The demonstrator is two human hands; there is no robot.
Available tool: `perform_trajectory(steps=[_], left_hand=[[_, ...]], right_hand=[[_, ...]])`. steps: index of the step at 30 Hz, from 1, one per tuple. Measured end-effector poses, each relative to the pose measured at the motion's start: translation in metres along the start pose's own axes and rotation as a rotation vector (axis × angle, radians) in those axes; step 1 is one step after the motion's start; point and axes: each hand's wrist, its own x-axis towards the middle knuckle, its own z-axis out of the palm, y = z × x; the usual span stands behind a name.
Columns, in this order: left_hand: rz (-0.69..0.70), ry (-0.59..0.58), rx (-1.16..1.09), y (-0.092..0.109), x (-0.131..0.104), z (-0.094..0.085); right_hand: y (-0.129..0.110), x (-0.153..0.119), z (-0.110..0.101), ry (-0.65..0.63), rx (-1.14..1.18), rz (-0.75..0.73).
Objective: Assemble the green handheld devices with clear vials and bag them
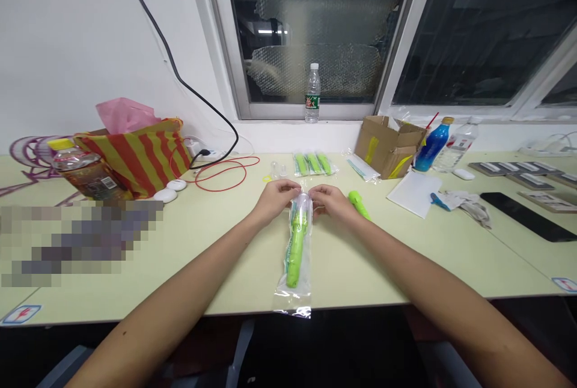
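A clear plastic bag (305, 268) lies lengthwise in front of me, its near end hanging just past the table edge. Inside it is a bright green rod-like item (296, 250) with a clear tip at the far end. My left hand (278, 199) pinches the bag's far end from the left. From the right, my right hand (331, 200) pinches the same end, fingers partly hidden. Beyond my hands lie several green items in clear packaging (313, 164). A loose green item (358, 203) rests beside my right hand, partly covered by the forearm.
Small clear pieces (278, 169) and a red cord (220, 188) lie at the back left, near a striped bag (139, 160) and a brown bottle (90, 172). A cardboard box (383, 148), blue bottle (433, 145), white paper (415, 193), glove (464, 203) and black phone-like slab (527, 217) are right.
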Motion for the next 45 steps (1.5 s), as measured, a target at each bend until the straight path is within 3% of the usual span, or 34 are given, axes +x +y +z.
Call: perform_trajectory(steps=[6,11,15,18,21,28,34,40,45], left_hand=[[-0.078,-0.052,-0.11,-0.016,0.001,-0.004],[-0.089,0.013,-0.248,-0.02,0.004,-0.006],[-0.198,0.066,-0.312,-0.023,0.001,0.001],[-0.261,-0.015,-0.339,-0.027,-0.001,0.008],[-0.253,-0.091,-0.374,-0.031,0.0,0.012],[-0.247,-0.041,-0.449,-0.032,-0.002,0.013],[-0.23,-0.027,-0.372,-0.033,-0.004,0.014],[-0.22,-0.007,-0.331,-0.028,-0.005,0.015],[-0.204,0.052,-0.366,-0.025,-0.003,0.019]], right_hand=[[0.015,0.007,-0.003,0.08,0.03,-0.059],[0.014,0.007,-0.005,0.141,0.054,-0.036],[0.014,0.003,-0.003,0.129,0.059,-0.048],[0.014,0.001,-0.002,0.111,0.088,-0.071],[0.014,0.001,-0.003,0.108,0.11,-0.073],[0.014,0.002,-0.005,0.105,0.081,0.008],[0.016,0.002,-0.007,0.079,0.127,0.055],[0.014,0.0,-0.007,0.141,0.095,0.012],[0.008,-0.002,-0.001,0.272,0.081,-0.006]])
